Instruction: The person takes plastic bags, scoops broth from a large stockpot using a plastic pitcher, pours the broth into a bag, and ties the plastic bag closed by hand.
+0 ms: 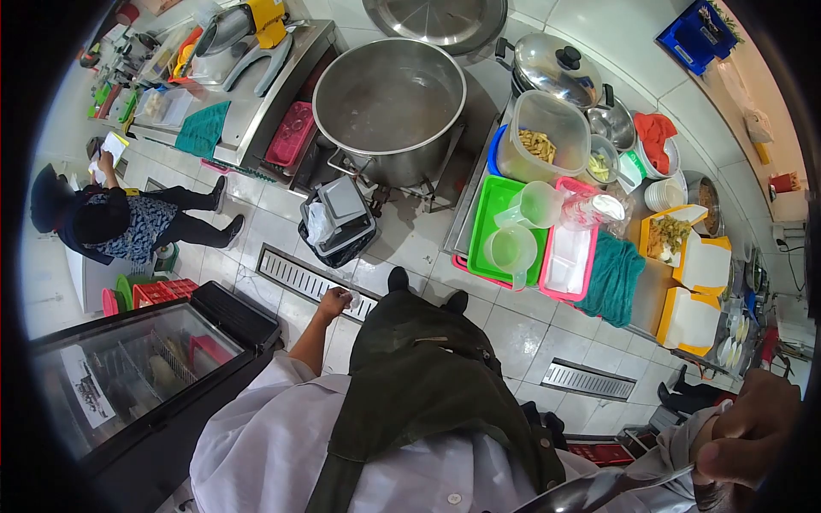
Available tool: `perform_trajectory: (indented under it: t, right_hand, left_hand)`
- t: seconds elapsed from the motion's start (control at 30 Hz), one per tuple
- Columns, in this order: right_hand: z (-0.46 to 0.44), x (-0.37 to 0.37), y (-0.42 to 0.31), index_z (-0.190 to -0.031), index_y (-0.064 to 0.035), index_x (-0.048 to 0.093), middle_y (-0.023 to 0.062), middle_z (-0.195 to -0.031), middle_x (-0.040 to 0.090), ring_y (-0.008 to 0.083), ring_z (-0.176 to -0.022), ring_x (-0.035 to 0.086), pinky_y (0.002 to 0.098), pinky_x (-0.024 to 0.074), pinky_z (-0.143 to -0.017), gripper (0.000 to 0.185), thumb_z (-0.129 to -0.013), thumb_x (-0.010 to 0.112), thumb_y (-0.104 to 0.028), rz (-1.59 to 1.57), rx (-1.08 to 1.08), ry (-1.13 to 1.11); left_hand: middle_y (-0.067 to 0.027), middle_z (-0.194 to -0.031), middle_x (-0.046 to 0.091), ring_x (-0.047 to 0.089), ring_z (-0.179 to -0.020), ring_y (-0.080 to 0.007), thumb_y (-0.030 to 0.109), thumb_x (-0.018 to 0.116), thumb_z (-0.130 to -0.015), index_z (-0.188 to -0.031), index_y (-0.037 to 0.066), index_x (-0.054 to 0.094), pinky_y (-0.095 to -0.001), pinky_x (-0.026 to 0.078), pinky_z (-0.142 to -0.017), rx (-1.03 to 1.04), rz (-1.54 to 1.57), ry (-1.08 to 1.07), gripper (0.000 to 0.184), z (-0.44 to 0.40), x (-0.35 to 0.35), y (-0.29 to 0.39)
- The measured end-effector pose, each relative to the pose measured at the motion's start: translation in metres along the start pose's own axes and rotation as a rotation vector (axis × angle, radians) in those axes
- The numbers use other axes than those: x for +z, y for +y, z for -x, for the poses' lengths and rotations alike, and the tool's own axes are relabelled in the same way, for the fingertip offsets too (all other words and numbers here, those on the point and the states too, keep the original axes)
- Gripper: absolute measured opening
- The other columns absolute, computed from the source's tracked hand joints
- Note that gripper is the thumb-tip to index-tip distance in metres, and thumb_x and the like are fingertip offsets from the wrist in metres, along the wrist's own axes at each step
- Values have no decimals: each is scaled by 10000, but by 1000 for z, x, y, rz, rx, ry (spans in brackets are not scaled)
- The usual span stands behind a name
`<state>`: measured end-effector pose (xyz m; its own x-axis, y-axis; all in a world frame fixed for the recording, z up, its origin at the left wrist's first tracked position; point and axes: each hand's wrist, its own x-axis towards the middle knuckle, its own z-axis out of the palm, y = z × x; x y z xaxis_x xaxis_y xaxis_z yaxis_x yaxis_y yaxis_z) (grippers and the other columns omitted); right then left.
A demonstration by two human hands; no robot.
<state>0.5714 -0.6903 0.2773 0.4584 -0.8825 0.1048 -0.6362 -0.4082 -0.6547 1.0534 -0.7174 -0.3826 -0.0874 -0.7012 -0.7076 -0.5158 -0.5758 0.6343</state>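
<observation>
My left hand (335,303) is low on the left, above the floor drain, its fingers closed on a small whitish crumpled piece (355,299) that I cannot identify. Very near the camera at the lower right, my right hand (746,434) is a fist round the thin end of a shiny metal spoon (586,494). The spoon widens toward my chest and is cut off by the frame edge. A lidless bin (338,224) with a black bag and a grey container in it stands ahead of my left hand.
A large steel pot (389,103) of cloudy liquid sits on a burner ahead. On the right counter are a green tray (496,205) with jugs and yellow boxes (684,318). A glass-topped freezer (162,368) is at left. Another person (120,214) stands far left, holding paper.
</observation>
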Motion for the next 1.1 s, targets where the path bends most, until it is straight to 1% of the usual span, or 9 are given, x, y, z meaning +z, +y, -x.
perform_trajectory:
  t: [0.17,0.47,0.53,0.67,0.73,0.83,0.93,1.03,1.1]
  right_hand:
    - [-1,-1,-8,-855,-63,702,51,-625,571,151,-491,518,236,355,-414,285,-590,750,26,33,31,5]
    - [-12,-3,-20,-864,-80,696,52,-633,573,154,-495,521,239,365,-419,289,-600,753,22,130,113,-20]
    - [-11,-3,-21,-866,-85,694,54,-632,574,154,-492,520,239,366,-417,290,-602,756,18,144,144,-48]
    - [-7,-1,-19,-872,-91,694,52,-625,570,154,-486,519,238,369,-419,298,-602,753,21,175,116,-15]
    - [-7,0,-21,-873,-91,695,51,-623,569,155,-485,519,237,371,-420,300,-602,750,24,192,118,-15]
    - [-6,2,-22,-872,-93,698,50,-623,567,155,-483,519,237,370,-423,302,-600,748,28,142,141,63]
    - [-5,1,-23,-864,-95,699,54,-632,572,157,-484,517,239,369,-423,300,-593,752,24,252,123,-6]
    - [-3,1,-21,-862,-91,698,55,-640,573,158,-489,516,240,366,-425,303,-588,752,26,152,129,74]
    - [-8,-4,-24,-863,-87,697,54,-639,572,158,-490,514,243,364,-424,304,-587,751,28,184,137,-26]
  left_hand:
    - [-87,-699,640,597,-626,-141,186,631,-838,-895,-38,643,-289,459,-576,-15,15,-12,232,-1,0,-1]
    - [-96,-693,644,587,-591,-142,204,629,-840,-919,-37,648,-296,439,-526,-16,4,-5,254,-7,-1,-6]
    - [-101,-696,647,593,-596,-145,211,632,-837,-927,-40,647,-299,442,-526,-6,-22,-9,267,-9,-1,-12]
    - [-101,-698,647,597,-598,-145,225,627,-841,-916,-34,647,-301,441,-523,53,-55,-13,270,-9,0,-12]
    - [-98,-698,646,594,-593,-146,231,623,-847,-916,-29,646,-298,447,-534,40,-65,-10,269,-2,0,0]
    - [-84,-696,640,582,-599,-139,215,616,-842,-919,-22,648,-287,454,-562,-28,-71,-15,252,0,1,7]
    - [-77,-703,640,584,-616,-136,207,620,-837,-930,-24,648,-282,453,-568,16,-58,-44,250,-2,-1,10]
    - [-78,-717,642,593,-629,-139,183,619,-837,-927,-33,647,-284,461,-586,14,-69,-32,236,-3,-2,19]
    - [-85,-720,642,597,-630,-143,152,613,-840,-911,-42,645,-291,468,-593,4,-73,-36,210,1,-3,29]
